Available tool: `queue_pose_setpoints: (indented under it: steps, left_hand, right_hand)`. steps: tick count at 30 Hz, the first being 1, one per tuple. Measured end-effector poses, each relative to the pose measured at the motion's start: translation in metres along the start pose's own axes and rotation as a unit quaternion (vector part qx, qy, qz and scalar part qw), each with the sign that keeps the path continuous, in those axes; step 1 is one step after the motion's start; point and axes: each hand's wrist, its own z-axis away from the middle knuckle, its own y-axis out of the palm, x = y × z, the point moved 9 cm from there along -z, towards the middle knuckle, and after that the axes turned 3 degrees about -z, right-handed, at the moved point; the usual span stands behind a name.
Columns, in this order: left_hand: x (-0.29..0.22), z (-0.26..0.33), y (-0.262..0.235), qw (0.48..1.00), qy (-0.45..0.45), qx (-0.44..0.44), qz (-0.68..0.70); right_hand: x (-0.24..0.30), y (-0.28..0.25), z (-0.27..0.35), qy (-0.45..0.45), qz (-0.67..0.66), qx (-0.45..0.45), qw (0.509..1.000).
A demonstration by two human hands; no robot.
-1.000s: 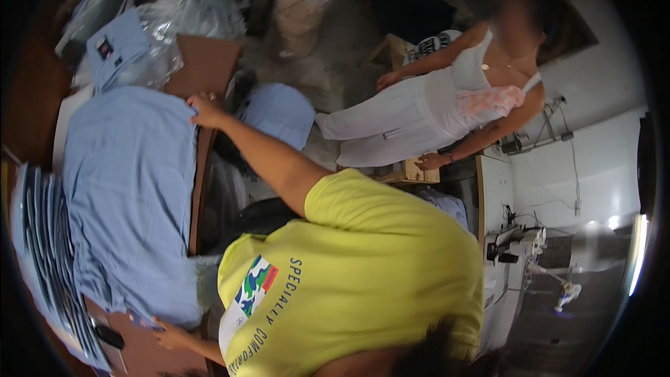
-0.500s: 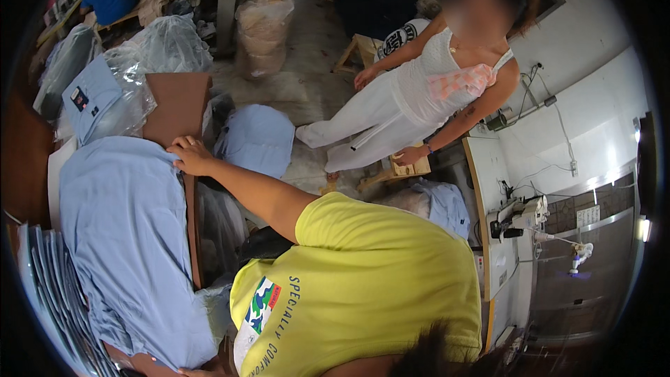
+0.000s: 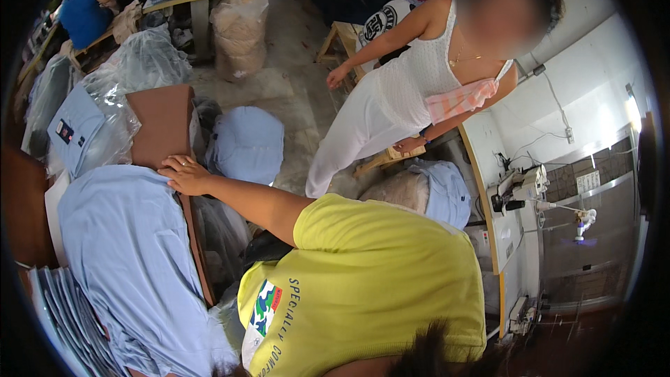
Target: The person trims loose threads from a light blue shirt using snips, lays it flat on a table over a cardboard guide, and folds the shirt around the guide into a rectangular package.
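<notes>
A light blue garment (image 3: 132, 237) is spread over a brown tabletop (image 3: 164, 122) on the left. My right hand (image 3: 185, 174) rests at the garment's upper right corner by the table edge, its fingers stretched out and lying flat, with a ring on one. My right arm reaches there from a yellow sleeve across the middle of the picture. My left hand does not show. Beside the garment, at lower left, stands a stack of folded light blue shirts (image 3: 73, 321). Beyond it lies a folded blue shirt (image 3: 78, 129) with a dark label, next to clear plastic bags (image 3: 143, 63).
A person in white (image 3: 412, 84) stands beyond my right arm. Between us lie a blue cloth-covered bundle (image 3: 248, 143) and a sack with blue cloth (image 3: 443, 192). Sewing machines (image 3: 520, 188) stand along the right wall. Another person in blue (image 3: 85, 17) sits at the far left.
My view has shifted, and the person in white now appears closer and has turned. My right hand stays at the garment's corner. Fingertips seen earlier at the lower edge no longer show.
</notes>
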Motion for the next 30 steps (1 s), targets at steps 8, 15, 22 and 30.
queue_pose_setpoints:
  steps: [8, 15, 22, 30]
  left_hand:
    - [0.001, -0.004, -0.001, 1.0, 0.016, -0.006, 0.008]
    - [0.023, -0.001, -0.011, 0.999, -0.041, -0.017, -0.017]
    - [0.04, 0.009, -0.02, 0.996, -0.079, -0.017, -0.031]
    - [0.054, 0.022, -0.026, 0.993, -0.112, -0.013, -0.036]
  right_hand:
    - [-0.003, 0.005, -0.004, 0.01, -0.026, 0.012, 1.0]
    - [-0.009, -0.007, 0.001, 0.046, -0.016, -0.081, 0.996]
    - [-0.028, -0.001, -0.031, 0.157, -0.325, -0.06, 0.931]
    - [-0.062, 0.009, -0.015, 0.355, -0.513, 0.019, 0.781]
